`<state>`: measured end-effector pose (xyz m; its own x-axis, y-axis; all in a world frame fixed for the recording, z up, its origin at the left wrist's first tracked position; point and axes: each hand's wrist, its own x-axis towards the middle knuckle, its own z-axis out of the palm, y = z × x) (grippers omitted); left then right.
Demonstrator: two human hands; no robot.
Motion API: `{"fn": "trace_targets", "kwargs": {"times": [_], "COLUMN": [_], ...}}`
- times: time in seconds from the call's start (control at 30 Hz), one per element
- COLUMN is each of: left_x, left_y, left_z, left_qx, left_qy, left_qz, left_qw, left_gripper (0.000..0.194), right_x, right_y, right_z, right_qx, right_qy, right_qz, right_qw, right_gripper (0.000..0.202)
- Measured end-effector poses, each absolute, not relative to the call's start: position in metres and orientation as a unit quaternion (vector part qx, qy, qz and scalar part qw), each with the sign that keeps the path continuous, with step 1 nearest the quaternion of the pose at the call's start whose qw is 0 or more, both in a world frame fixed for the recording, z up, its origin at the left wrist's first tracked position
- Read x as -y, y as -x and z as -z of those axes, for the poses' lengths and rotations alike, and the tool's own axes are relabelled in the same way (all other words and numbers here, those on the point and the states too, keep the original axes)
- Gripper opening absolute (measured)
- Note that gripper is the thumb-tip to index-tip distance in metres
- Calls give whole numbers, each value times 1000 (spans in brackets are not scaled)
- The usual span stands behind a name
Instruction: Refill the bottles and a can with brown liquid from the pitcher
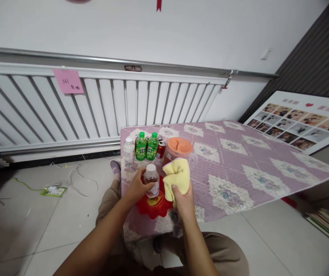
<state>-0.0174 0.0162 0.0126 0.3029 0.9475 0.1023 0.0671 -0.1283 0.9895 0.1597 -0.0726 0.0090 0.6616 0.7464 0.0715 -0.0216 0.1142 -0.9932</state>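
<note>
At the left end of the counter (233,153), we find a white bottle (129,150) standing upright, with two green bottles (141,148) just beside it. Nearer to us, our left hand (138,188) is curled around a clear bottle (152,177), thumb across its near side. The clear bottle is upright over the red tray (153,212); we cannot tell whether its base touches the tray. A red can (160,150) stands between the green bottles and the orange-lidded container (179,146). Farther right, our right hand (185,201) pinches a bunched yellow cloth (178,178) under the thumb, just beside the clear bottle. We judge the step in hand to be a two-handed hold: bottle secured, cloth gathered. The next move calls for a firm left grip, an upright bottle and clearance from the container.
</note>
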Motion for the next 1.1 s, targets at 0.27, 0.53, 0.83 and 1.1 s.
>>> {"fn": "trace_targets", "kwargs": {"times": [0.27,0.53,0.83,1.1], "left_x": [-21,-3,-4,0], "left_y": [22,19,29,21], "left_z": [-48,-67,-90,-98], "left_qx": [-392,-376,-332,-319], "left_qy": [-573,-575,-554,-528], "left_qz": [-447,-453,-499,-541], "left_qw": [564,567,578,572], "left_gripper": [70,65,60,64], "right_x": [95,80,73,82], "right_y": [-150,-117,-123,-118], "right_z": [-19,-31,-22,-32], "right_qx": [295,410,208,151], "right_qy": [632,557,476,383], "right_qz": [-284,-322,-481,-582], "right_qw": [658,647,706,702], "right_gripper": [98,78,44,50]}}
